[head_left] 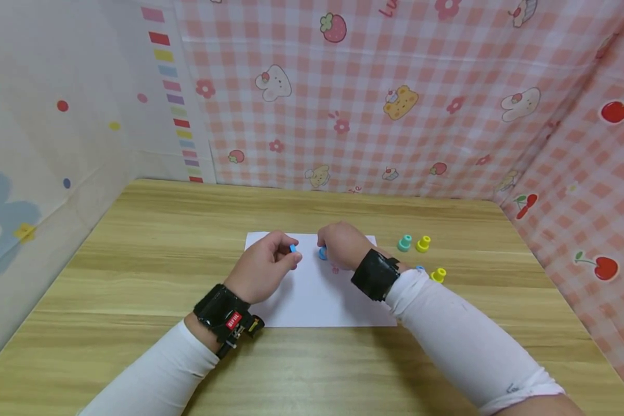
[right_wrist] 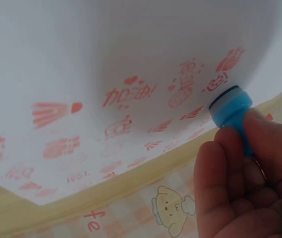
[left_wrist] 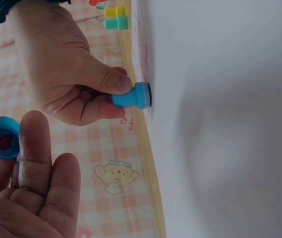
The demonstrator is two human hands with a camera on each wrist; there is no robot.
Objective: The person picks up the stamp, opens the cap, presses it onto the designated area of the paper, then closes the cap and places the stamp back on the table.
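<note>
My right hand (head_left: 345, 245) pinches a small blue stamp (right_wrist: 234, 109) by its narrow handle. The stamp's dark-edged face is right at the white paper (head_left: 317, 303). Red prints (right_wrist: 130, 94), including hearts, characters and shuttlecock shapes, cover part of the sheet in the right wrist view. My left hand (head_left: 262, 263) is over the paper's left part, with a round blue cap (left_wrist: 4, 138) pinched between thumb and fingers. A dark red picture shows inside the cap's ring. Two other left fingers extend loosely beside it.
Right of the paper stand a teal stamp (head_left: 404, 243) and a yellow stamp (head_left: 423, 244). Another yellow stamp (head_left: 439, 275) is nearer, beside a blue piece (head_left: 420, 268) mostly hidden by the right forearm. Patterned cloth (head_left: 301, 127) hangs behind the wooden table (head_left: 151, 277).
</note>
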